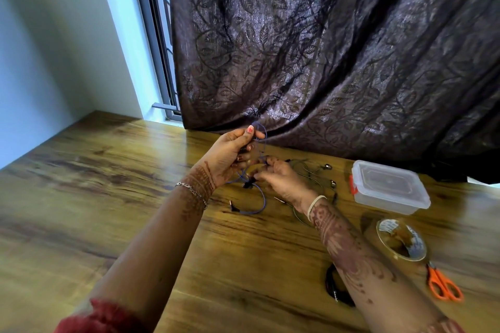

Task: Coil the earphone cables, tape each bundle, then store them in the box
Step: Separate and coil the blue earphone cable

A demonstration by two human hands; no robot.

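Near the table's far edge, the left hand (230, 154) pinches a blue cable (259, 197) loop aloft; the right hand (281, 180) pinches it lower. Grey earphones (311, 170) lie half hidden behind it. The lidded box (389, 186) sits rightward.

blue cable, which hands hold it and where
Both hands. The left hand pinches a loop near the top of the blue cable; the right hand grips it lower down. Its plug end trails on the table.

Daylight enters from the window (159, 35) at eleven o'clock, casting pale glare on the wall (54, 48) and a sheen across the curtain (338, 48). The table (135, 184) blurs toward nine o'clock; wide-angle distortion bends the edges.
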